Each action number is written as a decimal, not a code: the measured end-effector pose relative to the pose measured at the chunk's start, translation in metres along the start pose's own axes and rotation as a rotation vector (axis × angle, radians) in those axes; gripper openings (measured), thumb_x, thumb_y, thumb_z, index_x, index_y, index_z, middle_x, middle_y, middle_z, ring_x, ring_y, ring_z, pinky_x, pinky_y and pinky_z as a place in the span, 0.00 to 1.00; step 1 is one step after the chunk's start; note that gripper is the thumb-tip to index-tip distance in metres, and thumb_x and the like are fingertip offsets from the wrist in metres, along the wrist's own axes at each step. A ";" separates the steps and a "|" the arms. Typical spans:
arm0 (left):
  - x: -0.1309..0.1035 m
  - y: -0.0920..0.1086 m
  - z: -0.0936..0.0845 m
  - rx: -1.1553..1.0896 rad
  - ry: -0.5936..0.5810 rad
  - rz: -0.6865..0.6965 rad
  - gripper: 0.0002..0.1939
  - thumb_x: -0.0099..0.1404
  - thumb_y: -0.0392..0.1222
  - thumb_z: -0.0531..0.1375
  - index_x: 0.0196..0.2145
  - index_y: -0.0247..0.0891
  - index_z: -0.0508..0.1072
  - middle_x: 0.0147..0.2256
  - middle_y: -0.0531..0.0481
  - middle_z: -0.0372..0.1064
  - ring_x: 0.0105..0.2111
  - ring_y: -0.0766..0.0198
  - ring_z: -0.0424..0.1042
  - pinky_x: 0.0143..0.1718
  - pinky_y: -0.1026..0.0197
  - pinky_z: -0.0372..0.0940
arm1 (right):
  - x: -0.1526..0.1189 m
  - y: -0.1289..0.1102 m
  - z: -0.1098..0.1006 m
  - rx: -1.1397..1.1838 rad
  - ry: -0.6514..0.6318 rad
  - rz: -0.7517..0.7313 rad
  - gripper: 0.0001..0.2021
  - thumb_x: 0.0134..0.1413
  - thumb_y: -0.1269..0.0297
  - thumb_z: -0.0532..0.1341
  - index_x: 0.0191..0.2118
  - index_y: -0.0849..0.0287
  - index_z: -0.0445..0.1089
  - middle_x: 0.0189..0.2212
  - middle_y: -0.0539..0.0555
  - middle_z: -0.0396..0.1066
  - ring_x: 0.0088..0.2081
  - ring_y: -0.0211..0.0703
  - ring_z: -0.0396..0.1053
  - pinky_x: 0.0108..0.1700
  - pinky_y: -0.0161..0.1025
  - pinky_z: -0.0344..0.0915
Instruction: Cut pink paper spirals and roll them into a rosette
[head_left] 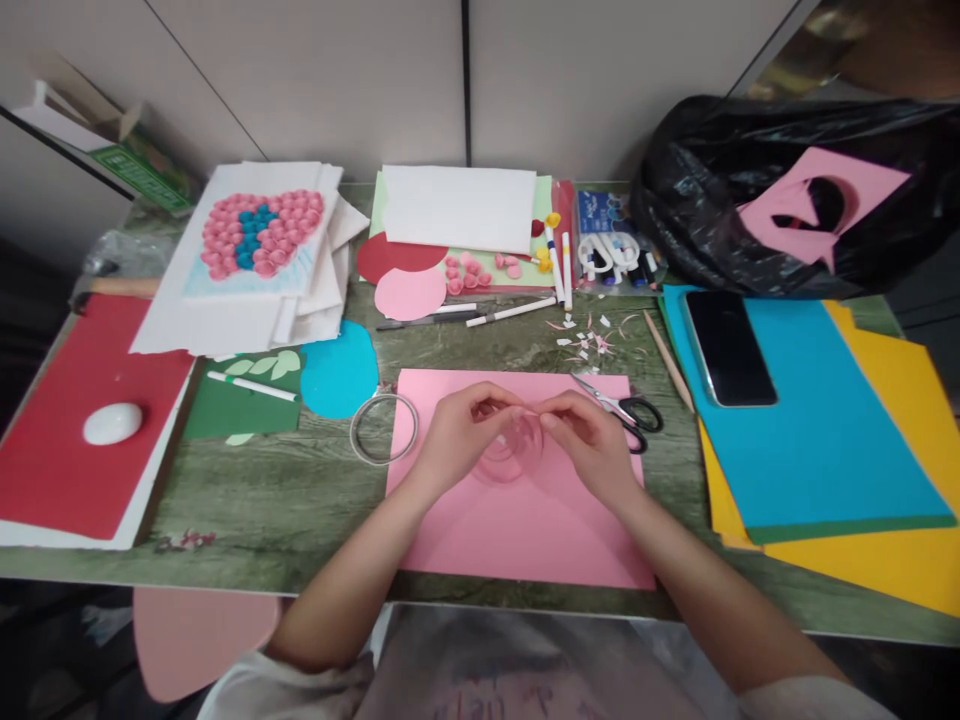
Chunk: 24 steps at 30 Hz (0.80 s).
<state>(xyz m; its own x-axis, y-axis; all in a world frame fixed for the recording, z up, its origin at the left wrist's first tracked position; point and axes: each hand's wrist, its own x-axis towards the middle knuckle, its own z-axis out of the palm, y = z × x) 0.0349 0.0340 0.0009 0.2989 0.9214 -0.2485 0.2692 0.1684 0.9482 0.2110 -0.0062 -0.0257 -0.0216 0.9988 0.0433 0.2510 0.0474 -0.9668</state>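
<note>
A pink paper sheet (517, 530) lies at the table's middle front. Above it my left hand (466, 430) and my right hand (589, 440) nearly meet, the fingers of both pinched on a thin pink paper strip (531, 408). Loops of the strip curl below the fingertips, a little blurred. Black-handled scissors (626, 408) rest at the sheet's upper right corner, just beyond my right hand. A roll of tape (384, 428) sits at the sheet's left edge, left of my left hand.
At the left are a red sheet (75, 430), a blue paper circle (340, 370) and a flower picture (255, 240). Markers (512, 312) and paper scraps (589, 343) lie behind. A phone (729, 348) rests on blue paper (832, 440); a black bag (697, 190) stands back right.
</note>
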 end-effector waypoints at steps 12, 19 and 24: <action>-0.009 0.005 0.004 0.024 -0.012 0.011 0.05 0.57 0.41 0.63 0.32 0.40 0.77 0.33 0.52 0.76 0.35 0.64 0.74 0.37 0.63 0.68 | -0.004 -0.009 0.004 -0.158 0.000 0.053 0.03 0.53 0.64 0.62 0.30 0.53 0.69 0.27 0.50 0.71 0.30 0.41 0.68 0.33 0.39 0.64; -0.010 0.006 0.003 0.195 -0.048 0.035 0.06 0.58 0.41 0.63 0.34 0.45 0.79 0.33 0.54 0.77 0.31 0.65 0.73 0.34 0.63 0.66 | -0.005 -0.013 0.005 -0.282 -0.003 -0.006 0.05 0.53 0.70 0.59 0.28 0.53 0.66 0.25 0.48 0.68 0.27 0.39 0.66 0.30 0.38 0.63; -0.007 0.006 0.001 0.173 -0.009 0.028 0.04 0.58 0.40 0.62 0.31 0.42 0.78 0.32 0.53 0.77 0.32 0.64 0.73 0.35 0.63 0.66 | -0.005 -0.012 0.001 -0.309 -0.040 -0.052 0.03 0.56 0.68 0.59 0.34 0.52 0.69 0.28 0.49 0.71 0.30 0.40 0.67 0.33 0.39 0.64</action>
<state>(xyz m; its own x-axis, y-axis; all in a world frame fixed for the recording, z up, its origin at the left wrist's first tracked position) 0.0354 0.0283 0.0083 0.3168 0.9214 -0.2250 0.4138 0.0792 0.9069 0.2068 -0.0123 -0.0144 -0.0783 0.9941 0.0745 0.5307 0.1048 -0.8410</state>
